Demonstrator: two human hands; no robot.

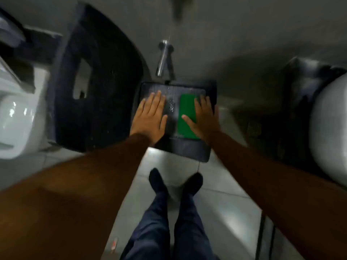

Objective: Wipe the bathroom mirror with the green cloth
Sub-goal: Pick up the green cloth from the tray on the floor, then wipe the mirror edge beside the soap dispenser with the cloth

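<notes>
Over a dark, ribbed, square-cornered basin (189, 152) set below a chrome wall tap (163, 59), I see both arms reaching forward and down in long brown sleeves, palms down. My left hand (150, 117) lies flat with the fingers spread wide on the left part of the basin, holding nothing. My right hand (203, 119) is also flat and spread; its thumb and the inner edge of the palm rest on the flat, rectangular green cloth (186, 117), pressing on it rather than closed around it. The cloth lies lengthwise on the right half of the basin, just beside a patch of glinting drops at the middle, between the two hands. I cannot make out a mirror in this blurred view. To the left stands a large black curved panel (97, 81) with a pale cut-out, and beyond it a white ceramic fixture (15, 117). A rounded white vessel (330, 128) sits at the far right. Below, dark trousers and dark shoes (157, 181) stand on pale floor tiles (225, 212).
</notes>
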